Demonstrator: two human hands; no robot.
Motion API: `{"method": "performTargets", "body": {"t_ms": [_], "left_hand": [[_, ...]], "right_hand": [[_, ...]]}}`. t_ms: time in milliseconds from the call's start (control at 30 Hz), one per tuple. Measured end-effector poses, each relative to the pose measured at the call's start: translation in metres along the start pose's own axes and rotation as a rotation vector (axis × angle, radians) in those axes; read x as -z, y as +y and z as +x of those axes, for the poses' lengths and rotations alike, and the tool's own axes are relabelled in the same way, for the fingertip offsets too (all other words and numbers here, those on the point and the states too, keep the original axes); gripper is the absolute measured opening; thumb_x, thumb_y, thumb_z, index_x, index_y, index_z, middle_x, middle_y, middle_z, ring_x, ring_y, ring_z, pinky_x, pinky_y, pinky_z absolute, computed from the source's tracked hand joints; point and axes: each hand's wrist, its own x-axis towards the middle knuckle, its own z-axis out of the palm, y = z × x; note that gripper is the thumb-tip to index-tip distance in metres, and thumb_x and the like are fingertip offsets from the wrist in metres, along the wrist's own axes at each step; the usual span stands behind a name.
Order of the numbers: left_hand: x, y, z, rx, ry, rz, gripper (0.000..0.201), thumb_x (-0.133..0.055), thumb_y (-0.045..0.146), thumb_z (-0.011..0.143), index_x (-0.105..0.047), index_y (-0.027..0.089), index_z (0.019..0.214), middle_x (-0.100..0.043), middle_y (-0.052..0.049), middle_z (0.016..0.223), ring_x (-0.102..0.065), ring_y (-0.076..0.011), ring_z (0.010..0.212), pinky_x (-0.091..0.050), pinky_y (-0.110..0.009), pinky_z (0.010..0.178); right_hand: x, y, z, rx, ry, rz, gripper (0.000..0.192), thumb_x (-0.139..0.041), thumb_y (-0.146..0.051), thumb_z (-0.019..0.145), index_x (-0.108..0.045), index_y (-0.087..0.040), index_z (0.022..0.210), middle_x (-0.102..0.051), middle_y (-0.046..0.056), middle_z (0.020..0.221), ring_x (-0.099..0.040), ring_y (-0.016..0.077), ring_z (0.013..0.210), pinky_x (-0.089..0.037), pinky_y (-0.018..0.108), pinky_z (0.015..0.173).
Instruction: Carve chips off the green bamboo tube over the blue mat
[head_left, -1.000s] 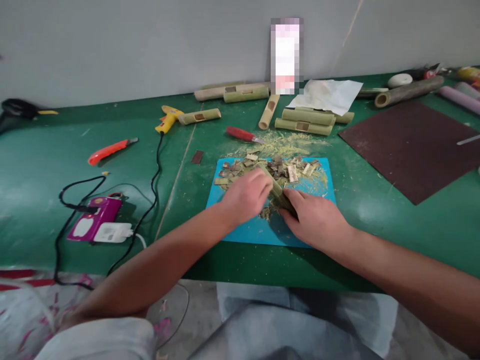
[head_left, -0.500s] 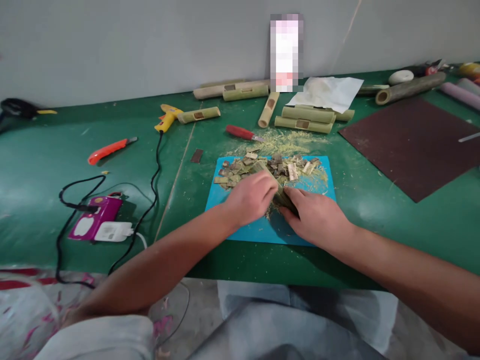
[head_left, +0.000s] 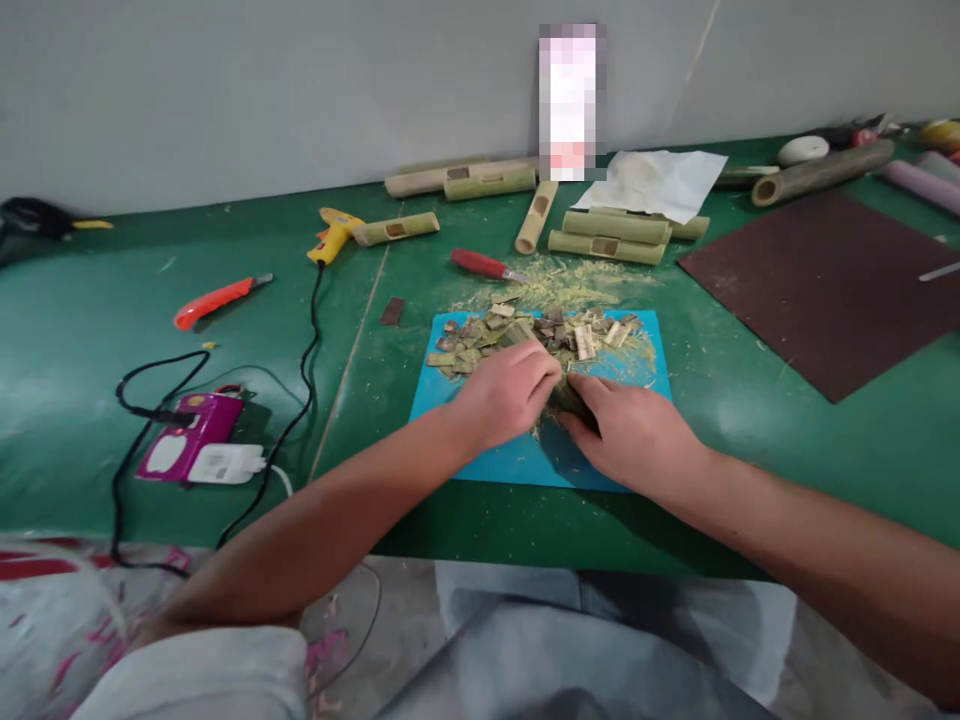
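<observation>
Matt green bamboo tube (head_left: 568,397); smooth blue plastic mat (head_left: 517,462).

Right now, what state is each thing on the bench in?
Left hand: closed on the bamboo piece.
Right hand: gripping the same piece.
Bamboo piece: held over the blue mat, mostly hidden.
Blue mat: flat, littered with chips.
Chips: heaped at the mat's far edge.
Glue gun: lying down, cord attached.
Orange knife: lying, untouched.
Red knife: lying, untouched.
</observation>
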Motion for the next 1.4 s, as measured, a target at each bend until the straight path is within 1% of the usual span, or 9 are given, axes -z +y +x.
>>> {"method": "performTargets", "body": {"t_ms": [133,233,333,467,667,767,1067,1233,1400], "left_hand": [[0.0,-0.001,0.001,0.06,0.074,0.036,0.021,-0.049,0.018,0.096,-0.059,0.016,0.078,-0.058,-0.004,0.077,-0.056,-0.0149,0.073,-0.045,-0.028,0.069],[0.001,-0.003,0.001,0.04,0.018,-0.006,0.018,-0.049,0.018,0.096,-0.06,0.016,0.081,-0.06,-0.004,0.08,-0.057,-0.0147,0.076,-0.046,-0.027,0.07],[0.004,-0.011,0.004,0.06,0.057,0.049,0.018,-0.05,0.017,0.095,-0.06,0.016,0.079,-0.06,-0.004,0.079,-0.056,-0.0147,0.074,-0.045,-0.027,0.069],[0.01,-0.024,0.01,0.111,0.103,0.13,0.018,-0.053,0.017,0.092,-0.059,0.016,0.075,-0.06,-0.004,0.077,-0.055,-0.0147,0.072,-0.045,-0.027,0.069],[0.016,-0.026,0.012,0.313,0.217,-0.051,0.008,-0.063,0.021,0.086,-0.067,0.017,0.081,-0.066,0.0,0.075,-0.057,-0.012,0.066,-0.045,-0.024,0.064],[0.021,-0.027,0.012,0.359,0.228,-0.084,0.007,-0.064,0.02,0.085,-0.07,0.016,0.085,-0.067,0.0,0.073,-0.055,-0.0116,0.063,-0.045,-0.024,0.063],[0.02,-0.031,0.012,0.268,0.132,0.085,0.009,-0.059,0.017,0.088,-0.065,0.017,0.081,-0.061,-0.001,0.08,-0.054,-0.0123,0.068,-0.046,-0.026,0.07],[0.022,-0.032,0.012,0.246,0.113,0.092,0.006,-0.061,0.018,0.087,-0.064,0.017,0.082,-0.062,-0.001,0.081,-0.055,-0.0123,0.069,-0.046,-0.026,0.07],[0.026,-0.033,0.012,0.199,0.046,0.138,0.01,-0.058,0.021,0.089,-0.065,0.017,0.083,-0.064,-0.003,0.083,-0.058,-0.0144,0.073,-0.046,-0.027,0.07]], "right_hand": [[-0.001,0.001,-0.001,-0.02,0.019,-0.006,0.035,-0.042,-0.038,0.097,-0.058,-0.018,0.121,-0.072,0.008,0.108,-0.067,0.0231,0.082,-0.03,0.032,0.058],[-0.001,0.001,-0.002,-0.008,0.018,-0.012,0.034,-0.042,-0.038,0.097,-0.058,-0.018,0.119,-0.072,0.007,0.105,-0.067,0.0228,0.08,-0.028,0.032,0.057],[-0.001,0.001,-0.001,-0.022,0.007,-0.008,0.032,-0.043,-0.038,0.096,-0.059,-0.018,0.116,-0.072,0.007,0.102,-0.067,0.0226,0.079,-0.028,0.032,0.056],[-0.001,0.001,0.0,-0.02,0.011,0.001,0.035,-0.043,-0.038,0.096,-0.058,-0.018,0.12,-0.072,0.008,0.105,-0.066,0.0216,0.079,-0.029,0.032,0.057],[0.0,0.0,0.0,-0.028,0.003,0.027,0.032,-0.044,-0.038,0.095,-0.059,-0.019,0.116,-0.072,0.007,0.101,-0.065,0.0206,0.078,-0.029,0.031,0.057],[0.0,0.0,0.0,-0.028,0.004,0.03,0.031,-0.044,-0.038,0.095,-0.059,-0.02,0.114,-0.072,0.006,0.1,-0.065,0.0202,0.077,-0.03,0.031,0.057],[-0.002,0.0,0.0,-0.016,0.019,0.014,0.037,-0.044,-0.038,0.095,-0.057,-0.018,0.124,-0.072,0.007,0.105,-0.066,0.0213,0.079,-0.031,0.031,0.057],[-0.002,0.0,0.0,-0.011,0.017,0.013,0.036,-0.044,-0.038,0.095,-0.058,-0.018,0.122,-0.072,0.007,0.102,-0.066,0.0208,0.079,-0.031,0.031,0.057],[-0.001,-0.001,-0.001,-0.007,0.017,0.004,0.036,-0.043,-0.038,0.096,-0.057,-0.017,0.122,-0.072,0.008,0.103,-0.067,0.0214,0.079,-0.031,0.031,0.055]]}}
